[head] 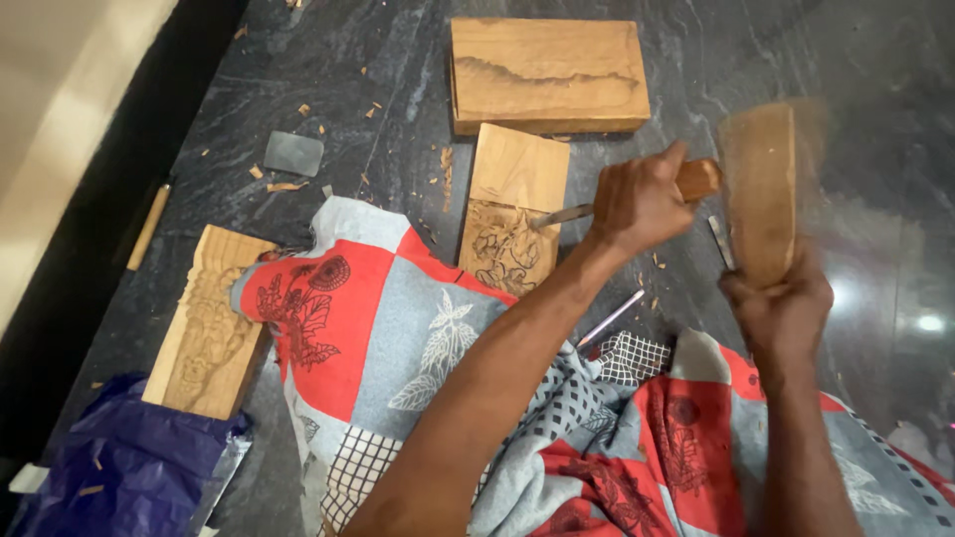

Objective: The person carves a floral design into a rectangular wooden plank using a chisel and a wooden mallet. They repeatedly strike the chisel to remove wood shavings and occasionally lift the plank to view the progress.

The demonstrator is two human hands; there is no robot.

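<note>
Hands work over a dark stone floor (776, 60): left hand (637, 204) reaches across, fist closed round a chisel (597, 207) whose blade rests on the half-carved wooden panel (512, 204), while right hand (781, 308) grips a raised, blurred wooden mallet (761, 189).

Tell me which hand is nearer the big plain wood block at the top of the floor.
Left. The left hand, gripping the chisel, sits just below the plain wood block. The right hand, holding the wooden mallet, is farther down and to the right.
</note>
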